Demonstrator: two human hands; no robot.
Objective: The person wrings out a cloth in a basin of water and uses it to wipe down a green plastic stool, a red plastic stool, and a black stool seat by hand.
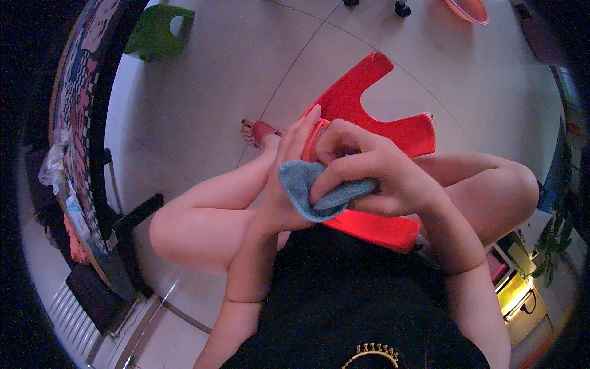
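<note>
Between my bare knees is a red plastic stool [401, 133], turned so that its notched side faces away from me. My left hand [289, 147] holds the stool's left edge, fingers extended along it. In my right hand [382, 170] a blue-grey cloth [302, 184] is bunched and partly folded. The cloth lies against the stool and beside the left palm, hiding part of both. The right thumb and index finger are bent close to the stool's near rim; whether they touch it is hard to tell.
A table with a patterned cover [83, 115] runs along the left, with a clear plastic bag [53, 163] at its edge. Beyond stand a green plastic stool [159, 32], black casters [402, 9] and a pink basin [468, 10]. Lower right are a lit shelf [514, 295] and a plant [553, 244].
</note>
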